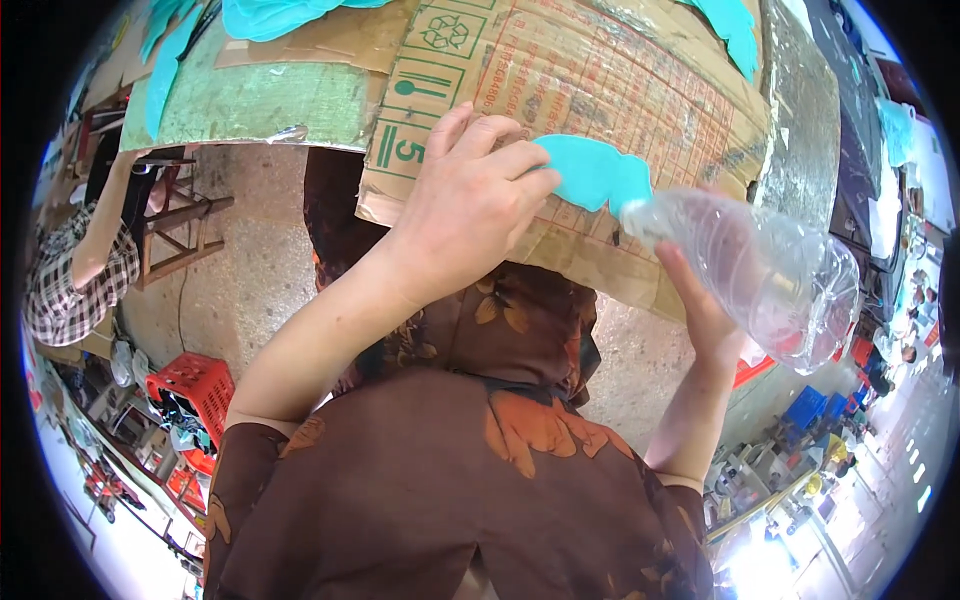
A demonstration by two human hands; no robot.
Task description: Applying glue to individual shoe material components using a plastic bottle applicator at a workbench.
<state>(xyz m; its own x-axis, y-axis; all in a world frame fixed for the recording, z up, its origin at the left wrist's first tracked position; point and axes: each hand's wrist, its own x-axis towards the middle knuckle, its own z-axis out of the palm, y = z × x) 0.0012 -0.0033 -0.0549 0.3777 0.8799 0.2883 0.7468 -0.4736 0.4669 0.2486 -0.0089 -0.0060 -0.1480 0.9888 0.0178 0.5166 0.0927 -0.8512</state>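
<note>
A flat turquoise cut-out piece [585,172] with a wavy outline lies on a sheet of brown cardboard [600,85]. My left hand [478,182] has its fingers bent, the fingertips gripping the left end of the piece; the thumb's exact contact is hidden. My right hand [705,310] is wrapped round a clear plastic bottle [765,265], which hides most of its fingers. The bottle lies tilted, its narrow neck pointing left and meeting the right end of the piece. Whether anything is inside the bottle I cannot tell.
More turquoise pieces [275,15] lie at the table's far left, others [728,35] at the far right. The green tabletop [270,105] has a worn front edge. At left a person in a checked shirt [85,285] sits near a wooden stool [185,235]; a red basket [200,385] stands below.
</note>
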